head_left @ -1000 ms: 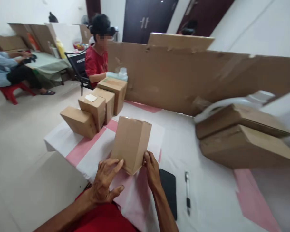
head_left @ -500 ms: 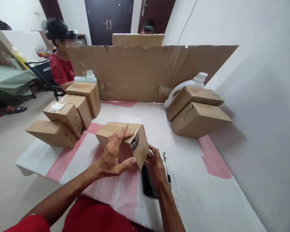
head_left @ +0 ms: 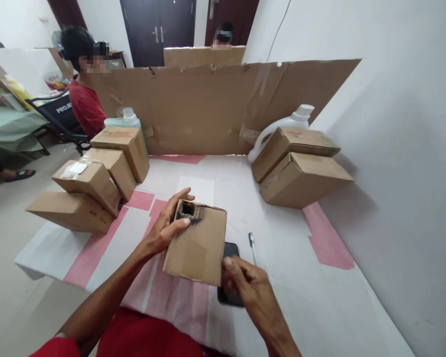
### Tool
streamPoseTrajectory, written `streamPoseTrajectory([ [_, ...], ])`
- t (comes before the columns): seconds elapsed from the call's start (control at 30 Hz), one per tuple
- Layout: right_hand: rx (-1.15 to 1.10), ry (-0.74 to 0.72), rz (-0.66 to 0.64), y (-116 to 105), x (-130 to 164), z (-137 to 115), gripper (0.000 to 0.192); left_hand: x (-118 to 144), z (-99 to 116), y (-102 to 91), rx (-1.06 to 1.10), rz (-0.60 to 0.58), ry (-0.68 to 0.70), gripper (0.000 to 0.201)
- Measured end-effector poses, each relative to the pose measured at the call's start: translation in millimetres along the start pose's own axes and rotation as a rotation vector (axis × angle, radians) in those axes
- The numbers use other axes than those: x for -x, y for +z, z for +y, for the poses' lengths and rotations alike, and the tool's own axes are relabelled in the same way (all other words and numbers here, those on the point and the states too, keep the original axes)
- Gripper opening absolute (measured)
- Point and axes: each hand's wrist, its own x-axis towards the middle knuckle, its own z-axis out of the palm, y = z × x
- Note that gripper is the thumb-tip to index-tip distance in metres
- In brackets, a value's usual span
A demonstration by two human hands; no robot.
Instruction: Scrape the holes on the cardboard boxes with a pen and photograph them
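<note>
Small brown cardboard box (head_left: 197, 246) w/ torn dark hole up top: we hold it above white-pink bench (head_left: 301, 258); left hand (head_left: 166, 227) fingers gripping upper edge, right hand (head_left: 250, 285) pinching bottom corner, over black phone (head_left: 230, 293).

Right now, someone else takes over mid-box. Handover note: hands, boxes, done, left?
Left hand: grips the small cardboard box at its far left corner, by a dark torn hole.
Right hand: holds the box's near right corner, over a black phone.
Box is lifted and tilted above the table. A pen lies to its right.
Four boxes stand at the left, two stacked boxes at the right against a white jug.
Done: box picked up.
Left: box not yet set down; the hole still shows.
</note>
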Motion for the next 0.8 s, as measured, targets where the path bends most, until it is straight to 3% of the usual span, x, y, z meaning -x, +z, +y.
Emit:
streamPoseTrajectory([
  [0.1, 0.165, -0.195, 0.347, -3, -12, -20, 0.047, 12, 9, 9.6, -0.064, -0.053, 0.024, 0.07],
  [0.17, 0.231, -0.34, 0.456, 3, -22, -36, 0.054, 18, 17, 16.9, -0.167, -0.098, 0.082, 0.068],
  [0.27, 0.338, -0.475, 0.344, 21, -33, -53, 0.033, 26, 24, 23.5, -0.284, -0.1, 0.156, 0.064],
  [0.37, 0.431, -0.495, 0.301, 40, -36, -58, 0.017, 35, 25, 22.2, -0.368, 0.064, 0.162, 0.053],
  [0.5, 0.521, -0.497, 0.376, 58, -35, -59, 0.013, 43, 28, 16.1, -0.555, 0.281, 0.15, 0.034],
  [0.8, 0.589, -0.414, 0.347, 60, -36, -68, 0.01, 34, 35, 20.5, -0.654, 0.298, 0.149, 0.028],
])
